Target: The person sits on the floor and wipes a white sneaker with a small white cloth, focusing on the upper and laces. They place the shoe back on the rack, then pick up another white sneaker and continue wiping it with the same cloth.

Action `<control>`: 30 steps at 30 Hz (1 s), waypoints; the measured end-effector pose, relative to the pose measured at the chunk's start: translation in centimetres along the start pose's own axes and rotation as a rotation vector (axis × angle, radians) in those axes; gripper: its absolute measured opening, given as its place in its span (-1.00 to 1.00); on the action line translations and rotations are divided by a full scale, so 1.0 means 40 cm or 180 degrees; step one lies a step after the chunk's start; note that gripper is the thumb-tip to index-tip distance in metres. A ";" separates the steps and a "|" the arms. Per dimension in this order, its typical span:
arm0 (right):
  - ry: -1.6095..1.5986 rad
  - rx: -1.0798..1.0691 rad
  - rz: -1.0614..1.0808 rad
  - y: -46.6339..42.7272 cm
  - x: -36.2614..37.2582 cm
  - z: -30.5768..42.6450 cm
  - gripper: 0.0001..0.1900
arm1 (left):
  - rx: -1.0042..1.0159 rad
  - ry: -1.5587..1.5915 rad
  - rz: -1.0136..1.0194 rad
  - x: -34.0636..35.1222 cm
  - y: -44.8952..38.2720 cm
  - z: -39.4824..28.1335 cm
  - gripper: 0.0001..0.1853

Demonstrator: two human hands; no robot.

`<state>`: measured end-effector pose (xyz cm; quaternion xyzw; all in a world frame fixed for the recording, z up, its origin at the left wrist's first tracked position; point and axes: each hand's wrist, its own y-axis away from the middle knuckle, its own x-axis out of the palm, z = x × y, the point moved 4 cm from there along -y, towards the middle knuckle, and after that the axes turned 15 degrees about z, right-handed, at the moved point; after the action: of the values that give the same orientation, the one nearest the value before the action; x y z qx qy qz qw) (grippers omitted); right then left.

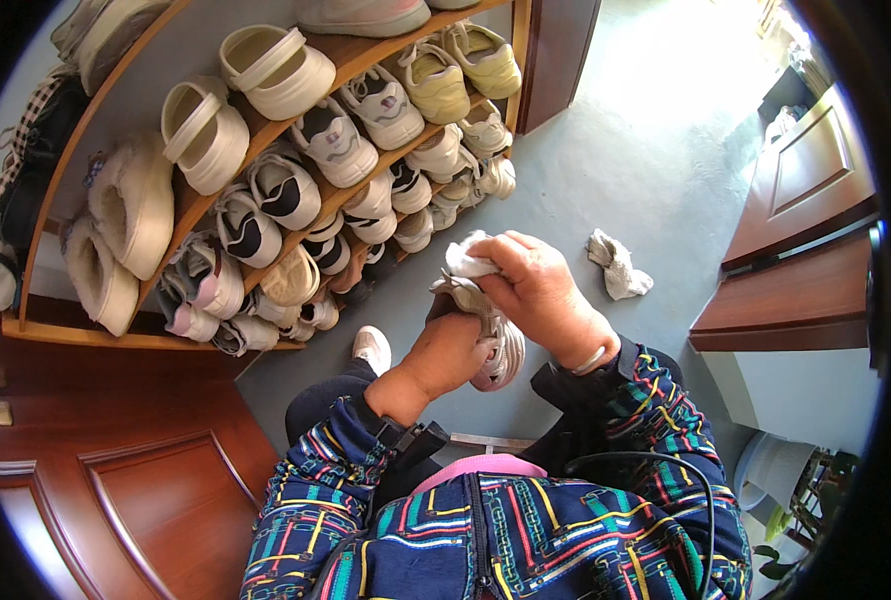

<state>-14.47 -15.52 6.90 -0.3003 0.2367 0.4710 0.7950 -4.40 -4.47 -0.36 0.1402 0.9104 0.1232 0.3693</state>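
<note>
In front of my lap, a light sneaker with a pinkish sole is held up off the floor. My left hand grips it around the opening, with some fingers hidden inside or behind the shoe. My right hand pinches a crumpled white cloth against the toe-side or tongue end of the shoe; which end cannot be told. A second crumpled greyish-white cloth or sock lies on the floor to the right of my right hand.
A wooden shoe rack packed with sneakers, clogs and fleece-lined slippers stands at the upper left. A brown wooden door is at lower left. Brown cabinets and a potted plant line the right side. My shoe rests on the grey floor.
</note>
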 end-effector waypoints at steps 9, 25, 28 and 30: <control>0.0295 0.0120 0.1353 0.004 0.037 0.032 -0.80 | 0.0425 -0.0325 -0.0243 0.000 0.005 -0.006 -0.74; -0.0239 -0.0433 0.0537 0.016 -0.023 0.046 -0.70 | 0.0447 -0.0617 -0.1007 -0.036 0.024 0.018 -0.83; -0.0171 0.0118 -0.0427 0.017 -0.044 0.027 -0.67 | 0.0060 -0.0946 -0.0588 -0.037 0.008 0.011 -0.82; -0.0115 0.0028 -0.0284 0.011 -0.021 0.033 -0.66 | 0.0022 -0.0823 -0.0651 -0.036 0.003 0.001 -0.83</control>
<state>-15.09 -14.93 8.28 -0.2984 0.2107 0.4394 0.8207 -3.37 -4.85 0.57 0.0628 0.8652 0.0628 0.4935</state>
